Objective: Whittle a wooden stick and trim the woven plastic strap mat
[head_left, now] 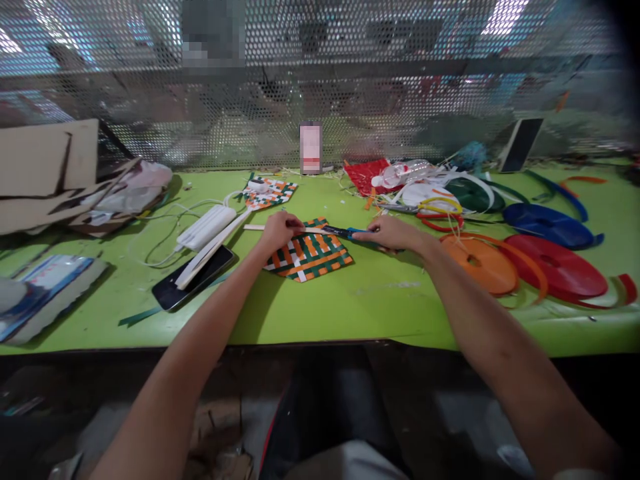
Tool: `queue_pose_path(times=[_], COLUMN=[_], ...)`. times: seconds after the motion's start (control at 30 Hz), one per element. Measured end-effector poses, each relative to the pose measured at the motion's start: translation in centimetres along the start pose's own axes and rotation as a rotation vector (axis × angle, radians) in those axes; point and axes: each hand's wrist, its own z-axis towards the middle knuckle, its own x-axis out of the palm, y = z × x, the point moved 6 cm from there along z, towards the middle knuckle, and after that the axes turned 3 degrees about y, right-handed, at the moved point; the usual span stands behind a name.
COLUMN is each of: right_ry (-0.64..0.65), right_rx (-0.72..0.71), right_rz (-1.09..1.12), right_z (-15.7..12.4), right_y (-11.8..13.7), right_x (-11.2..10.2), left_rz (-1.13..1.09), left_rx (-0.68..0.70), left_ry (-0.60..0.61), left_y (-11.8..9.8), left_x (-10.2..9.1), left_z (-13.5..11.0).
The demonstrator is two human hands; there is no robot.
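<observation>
In the head view my left hand (281, 230) pinches a narrow pale strip (255, 227), which pokes out on both sides of the fingers. My right hand (393, 233) is closed around a slim blue-and-black hand tool (337, 231); whether it is a cutter or scissors I cannot tell. The tool's dark tip meets or overlaps the strip's right end. Below both lies a woven piece (320, 257) of green, orange and white bands, its left part covered by my left hand. A similar smaller woven piece (275, 192) lies farther back.
To the left are a white power bank (207, 227) with cables, a dark phone (194, 279) under pale strips, and cardboard (47, 160). On the right lie orange (477, 267), red (555, 267) and blue (543, 225) strap coils. A perforated metal screen (270, 100) closes the back.
</observation>
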Motion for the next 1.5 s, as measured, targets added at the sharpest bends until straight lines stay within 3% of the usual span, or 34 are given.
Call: queue_pose_path(times=[0.2,0.43,0.8,1.0,1.5], right_ry=[-0.067,-0.001,-0.222,-0.168,-0.220], right_rx=[-0.020,-0.007,-0.051,-0.035,-0.052], right_rz=[-0.030,-0.093,-0.149,-0.141,-0.215], right_z=[0.2,0.1,-0.2,0.2,0.5], right_y=[0.0,-0.4,-0.5,0.0,0.3], right_x=[0.1,-0.1,-2.0,-0.9,-0.8], left_rz=[0.003,-0.005,-0.007,0.013,-0.004], left_rx=[0.012,0.006,0.013,0.025,0.079], left_ry=[0.002,0.014,0.039,0.014,-0.030], left_y=[0.1,0.2,0.0,0.3,0.2], left_x=[0.1,0.1,0.0,0.1,0.1], left_z=[0.1,0.1,0.0,0.0,-0.3])
